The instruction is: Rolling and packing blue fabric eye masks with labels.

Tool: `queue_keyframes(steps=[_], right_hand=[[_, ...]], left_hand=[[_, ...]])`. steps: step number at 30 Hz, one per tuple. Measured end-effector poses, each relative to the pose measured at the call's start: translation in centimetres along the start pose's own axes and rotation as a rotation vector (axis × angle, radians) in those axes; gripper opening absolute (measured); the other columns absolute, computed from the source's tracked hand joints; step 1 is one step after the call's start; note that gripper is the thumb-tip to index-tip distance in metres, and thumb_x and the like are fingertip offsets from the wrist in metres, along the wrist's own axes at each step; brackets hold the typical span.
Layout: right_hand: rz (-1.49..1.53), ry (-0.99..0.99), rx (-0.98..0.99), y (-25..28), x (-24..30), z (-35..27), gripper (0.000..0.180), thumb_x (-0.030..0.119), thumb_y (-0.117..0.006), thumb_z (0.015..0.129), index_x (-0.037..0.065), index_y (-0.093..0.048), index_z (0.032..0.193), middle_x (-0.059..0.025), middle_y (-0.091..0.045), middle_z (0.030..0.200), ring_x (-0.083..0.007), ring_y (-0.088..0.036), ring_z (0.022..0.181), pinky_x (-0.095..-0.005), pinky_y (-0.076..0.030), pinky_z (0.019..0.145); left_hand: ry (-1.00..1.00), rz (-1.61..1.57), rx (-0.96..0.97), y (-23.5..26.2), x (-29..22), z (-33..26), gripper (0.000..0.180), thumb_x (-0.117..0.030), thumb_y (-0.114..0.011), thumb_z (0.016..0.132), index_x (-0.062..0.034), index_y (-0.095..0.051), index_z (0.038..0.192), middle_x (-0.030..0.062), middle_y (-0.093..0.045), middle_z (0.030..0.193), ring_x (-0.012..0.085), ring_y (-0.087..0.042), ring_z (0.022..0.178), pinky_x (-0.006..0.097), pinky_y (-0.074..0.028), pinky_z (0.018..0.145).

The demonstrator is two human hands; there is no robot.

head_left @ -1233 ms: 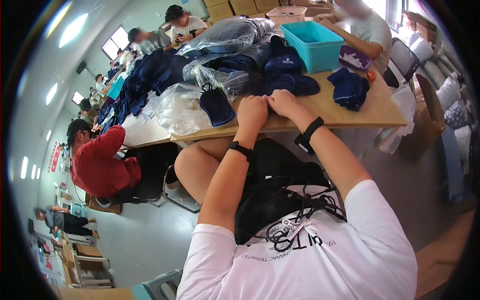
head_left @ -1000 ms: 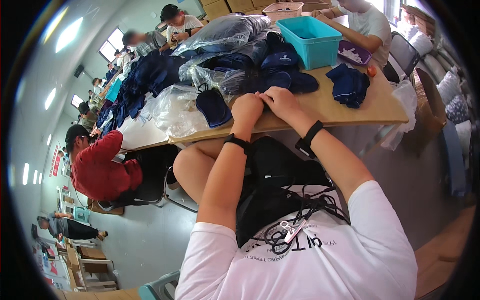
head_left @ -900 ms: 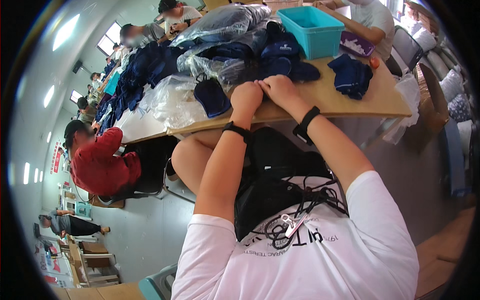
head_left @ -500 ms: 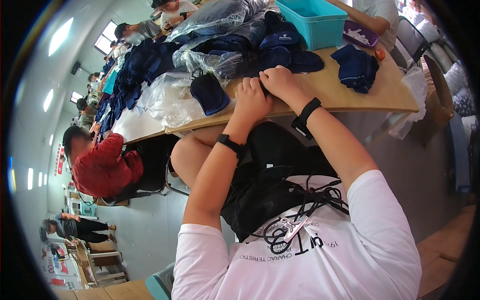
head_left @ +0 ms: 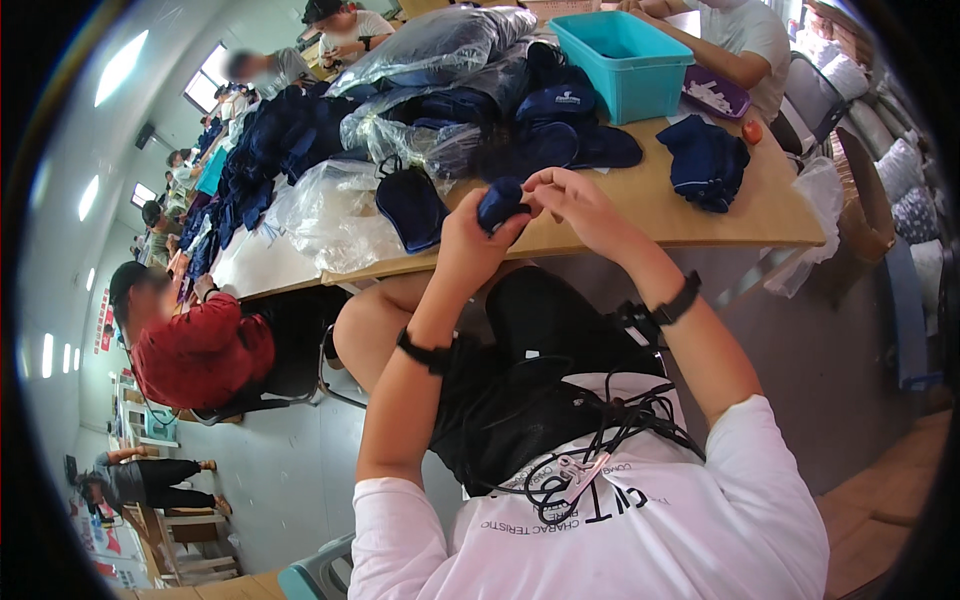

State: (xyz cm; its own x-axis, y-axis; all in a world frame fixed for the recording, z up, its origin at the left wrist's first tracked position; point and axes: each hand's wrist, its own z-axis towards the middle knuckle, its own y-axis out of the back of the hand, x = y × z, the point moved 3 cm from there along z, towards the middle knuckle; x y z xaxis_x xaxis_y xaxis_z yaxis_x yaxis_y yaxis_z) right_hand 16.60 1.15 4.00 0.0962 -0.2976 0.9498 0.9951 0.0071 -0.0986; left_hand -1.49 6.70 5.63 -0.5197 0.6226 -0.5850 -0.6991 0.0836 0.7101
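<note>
My left hand (head_left: 472,238) is closed round a bunched navy fabric piece (head_left: 499,204), held upright just above the table's near edge. Close beside its right side is my right hand (head_left: 585,210), with fingers bent and thumb and fingertips drawn together. Whether a bit of the fabric or something small lies between those tips is hidden. On the table to the left rests a navy fabric pouch-like piece (head_left: 412,210) with a dark cord loop. A folded navy fabric piece (head_left: 703,162) lies to the right.
Navy fabric goods (head_left: 560,100) and clear plastic bags (head_left: 430,50) are heaped at the back. A turquoise bin (head_left: 625,85) and a purple basket (head_left: 715,95) of white pieces stand at the back right. A person in red (head_left: 205,345) sits at the left.
My hands have drawn apart, the right one moving to the right and turning. The bunched navy piece, mostly hidden before, now shows in my left hand. The view has shifted slightly.
</note>
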Motion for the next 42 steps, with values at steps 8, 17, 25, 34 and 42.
queue_keyframes(steps=[8,17,25,34,42], right_hand=[[-0.346,0.217,0.245,-4.6,7.2,-5.2,0.039,0.027,-0.079,0.091,0.003,-0.063,0.118,-0.0024,-0.063,0.108,-0.0118,-0.061,0.092,-0.0278,-0.048,0.079],[-0.414,0.374,0.272,-8.2,11.0,-7.0,0.027,0.016,-0.084,0.085,0.002,-0.064,0.097,-0.0063,-0.062,0.094,-0.0179,-0.059,0.077,-0.0301,-0.049,0.069],[-0.394,0.397,0.368,-8.5,11.1,-6.2,0.022,0.008,-0.084,0.08,0.003,-0.063,0.082,-0.008,-0.059,0.079,-0.0259,-0.06,0.072,-0.0344,-0.045,0.062],[-0.378,0.331,0.281,-9.8,12.1,-6.7,0.022,0.012,-0.084,0.081,0.004,-0.067,0.093,-0.0062,-0.065,0.087,-0.0229,-0.062,0.074,-0.0317,-0.047,0.064],[-0.424,0.562,0.312,-12.2,13.5,-7.7,0.034,0.005,-0.085,0.073,0.005,-0.072,0.104,-0.0096,-0.067,0.096,-0.0268,-0.065,0.079,-0.0345,-0.052,0.069]], left_hand=[[-0.086,-0.759,-0.034,3.8,-5.2,-7.1,0.024,-0.001,-0.08,0.084,-0.002,-0.064,0.102,0.0016,-0.07,0.093,0.0086,-0.065,0.088,0.027,-0.053,0.08],[-0.151,-0.835,0.078,7.4,-6.4,-9.0,0.034,-0.007,-0.087,0.077,-0.0031,-0.062,0.1,0.0045,-0.073,0.089,0.0117,-0.07,0.086,0.028,-0.055,0.08],[-0.097,-0.605,0.124,9.9,-6.9,-9.4,0.033,-0.006,-0.086,0.077,-0.004,-0.063,0.1,0.0023,-0.071,0.089,0.0104,-0.065,0.082,0.027,-0.052,0.077],[-0.218,-1.007,0.116,10.6,-4.9,-10.2,0.039,0.003,-0.086,0.075,-0.0087,-0.056,0.098,0.0031,-0.063,0.083,0.0097,-0.055,0.076,0.026,-0.044,0.068],[-0.402,-1.649,0.257,9.4,-4.8,-10.2,0.046,-0.004,-0.089,0.077,-0.0143,-0.049,0.097,-0.0015,-0.052,0.078,0.0131,-0.047,0.072,0.028,-0.038,0.063]])
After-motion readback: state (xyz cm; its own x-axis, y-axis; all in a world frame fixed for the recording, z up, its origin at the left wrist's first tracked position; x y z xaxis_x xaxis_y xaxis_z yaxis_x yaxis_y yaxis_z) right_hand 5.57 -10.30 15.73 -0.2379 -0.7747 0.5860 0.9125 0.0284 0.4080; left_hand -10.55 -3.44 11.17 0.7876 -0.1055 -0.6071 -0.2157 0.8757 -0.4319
